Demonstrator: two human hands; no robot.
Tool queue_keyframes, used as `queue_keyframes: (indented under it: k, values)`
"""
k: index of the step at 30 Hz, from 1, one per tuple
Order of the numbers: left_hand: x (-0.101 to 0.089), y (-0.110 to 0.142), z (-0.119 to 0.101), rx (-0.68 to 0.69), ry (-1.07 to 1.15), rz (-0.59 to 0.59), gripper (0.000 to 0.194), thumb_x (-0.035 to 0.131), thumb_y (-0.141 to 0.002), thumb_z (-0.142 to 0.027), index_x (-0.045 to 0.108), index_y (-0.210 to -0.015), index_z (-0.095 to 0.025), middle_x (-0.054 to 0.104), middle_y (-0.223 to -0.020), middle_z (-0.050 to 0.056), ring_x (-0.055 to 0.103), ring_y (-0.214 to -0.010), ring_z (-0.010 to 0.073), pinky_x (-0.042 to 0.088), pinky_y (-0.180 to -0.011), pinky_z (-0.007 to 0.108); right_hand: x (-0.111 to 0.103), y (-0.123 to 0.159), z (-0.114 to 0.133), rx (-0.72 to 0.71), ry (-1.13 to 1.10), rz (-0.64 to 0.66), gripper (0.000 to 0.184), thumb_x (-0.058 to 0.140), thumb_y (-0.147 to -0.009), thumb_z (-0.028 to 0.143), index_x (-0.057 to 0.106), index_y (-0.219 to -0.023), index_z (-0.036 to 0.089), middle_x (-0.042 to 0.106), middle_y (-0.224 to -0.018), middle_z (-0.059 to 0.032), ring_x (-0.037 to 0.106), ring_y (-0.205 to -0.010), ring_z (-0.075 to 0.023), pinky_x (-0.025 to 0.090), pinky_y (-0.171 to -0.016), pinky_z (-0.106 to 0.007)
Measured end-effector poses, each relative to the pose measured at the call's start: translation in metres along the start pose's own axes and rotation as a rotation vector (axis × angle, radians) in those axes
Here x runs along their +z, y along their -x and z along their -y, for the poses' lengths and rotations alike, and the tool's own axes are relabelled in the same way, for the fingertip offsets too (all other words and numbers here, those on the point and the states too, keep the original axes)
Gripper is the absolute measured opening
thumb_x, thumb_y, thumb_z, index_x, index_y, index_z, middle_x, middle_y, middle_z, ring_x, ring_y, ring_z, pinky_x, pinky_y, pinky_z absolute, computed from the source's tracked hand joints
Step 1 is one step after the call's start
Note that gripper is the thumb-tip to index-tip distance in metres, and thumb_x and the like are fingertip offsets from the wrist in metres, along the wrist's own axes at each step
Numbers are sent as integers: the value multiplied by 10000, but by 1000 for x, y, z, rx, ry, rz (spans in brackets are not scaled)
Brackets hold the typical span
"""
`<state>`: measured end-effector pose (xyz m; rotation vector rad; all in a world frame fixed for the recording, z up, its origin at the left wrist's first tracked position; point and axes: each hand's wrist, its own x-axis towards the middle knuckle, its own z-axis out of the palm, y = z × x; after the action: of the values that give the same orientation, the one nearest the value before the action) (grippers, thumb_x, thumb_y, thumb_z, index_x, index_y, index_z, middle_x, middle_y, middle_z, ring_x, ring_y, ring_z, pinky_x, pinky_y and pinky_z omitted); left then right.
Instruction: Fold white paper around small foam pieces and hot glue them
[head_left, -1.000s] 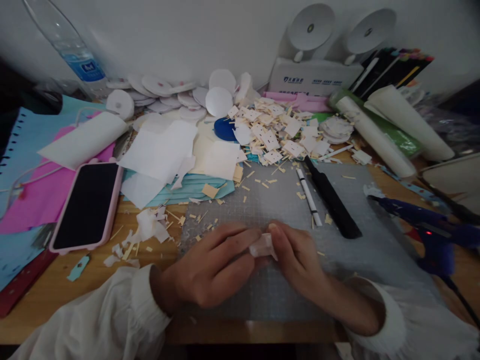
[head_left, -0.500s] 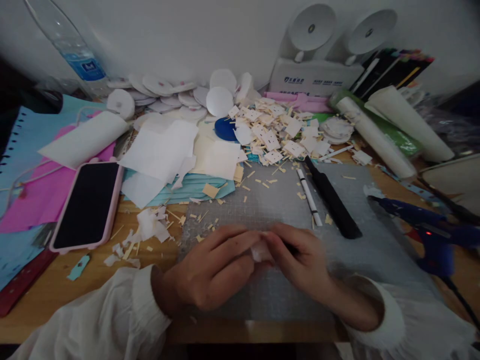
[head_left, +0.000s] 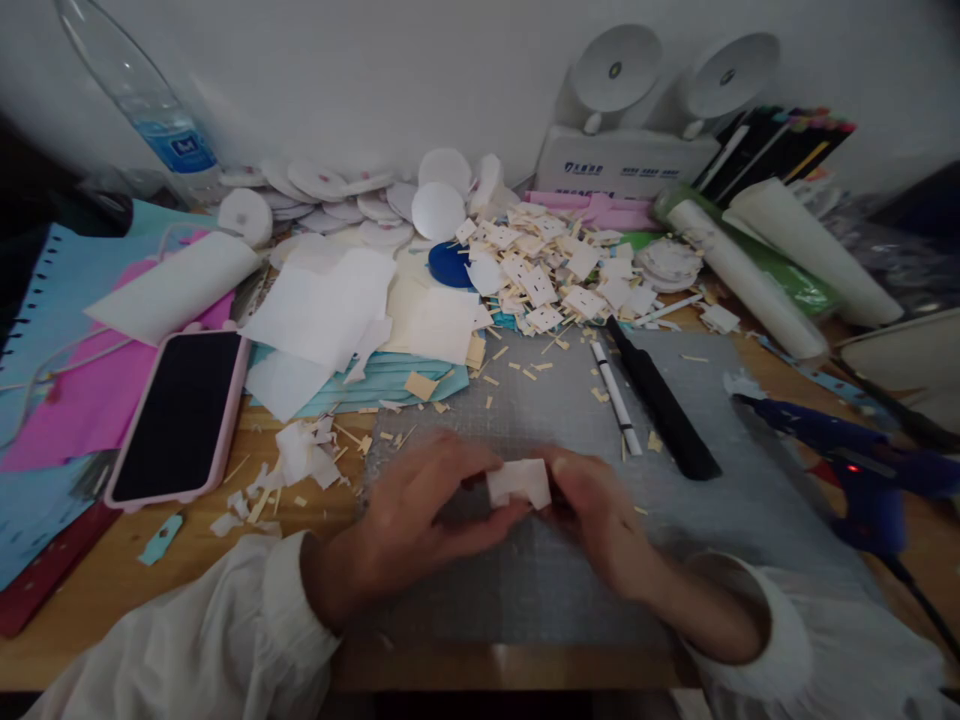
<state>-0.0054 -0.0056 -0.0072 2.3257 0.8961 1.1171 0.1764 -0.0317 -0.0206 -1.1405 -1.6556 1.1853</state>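
Both my hands meet over the grey cutting mat (head_left: pixel 540 590), pinching one small white paper piece (head_left: pixel 519 482) between them. My left hand (head_left: pixel 420 510) grips its left side with thumb and fingers closed. My right hand (head_left: pixel 600 510) holds its right edge, fingers curled. The piece now faces me as a flat, roughly rectangular card held just above the mat. White sleeves cover both wrists.
A black utility knife (head_left: pixel 660 410) and a white pen (head_left: pixel 616 398) lie on the mat's far right. A blue glue gun (head_left: pixel 847 450) sits right, a pink-cased phone (head_left: pixel 184 415) left. Piles of cream cut-outs (head_left: pixel 547 275), white discs (head_left: pixel 352 195), paper rolls (head_left: pixel 750 270) and a bottle (head_left: pixel 150 110) crowd the back.
The paper piece has been turned from a crumpled, hidden lump between my fingers to a flat face showing. Both hands shifted slightly; the camera tilted down a little.
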Motion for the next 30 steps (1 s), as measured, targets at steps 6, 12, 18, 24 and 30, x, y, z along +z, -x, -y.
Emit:
queue_keyframes:
  k: [6,12,18,24,30]
  values:
    - [1,3,2,-155,176,-37,284,682,-742,-223,552,-988,-167,591,-807,19,563,-710,129,472,-625,241,-4,-5,4,-246,339,9,274,412,-926,206,443,-654,194,416,-550,44,379,-488,-88,269,-452,-238]
    - [2,6,6,-326,545,22,392,674,-766,-327,514,-1095,-187,541,-965,66,537,-880,190,477,-762,318,-24,-11,5,-650,928,17,275,374,-921,143,518,-690,180,515,-596,-12,444,-557,-141,307,-505,-284]
    - [1,4,6,-315,590,114,290,716,-748,-234,582,-1000,-183,588,-944,56,561,-895,190,462,-789,316,-32,-14,12,-795,1054,35,240,372,-935,125,559,-793,174,637,-709,-34,527,-627,-159,402,-582,-293]
    - [-2,4,7,-216,561,29,252,711,-744,-144,596,-961,-196,604,-926,34,571,-883,164,452,-787,290,-33,-15,7,-705,868,81,165,435,-927,271,543,-987,162,637,-877,-86,563,-808,-204,480,-702,-336]
    - [-5,0,4,-151,410,-51,182,632,-788,-67,615,-910,-201,617,-888,20,587,-834,136,458,-736,252,-32,-12,8,-452,329,159,288,542,-856,289,472,-1123,207,581,-986,-69,552,-924,-188,483,-772,-323]
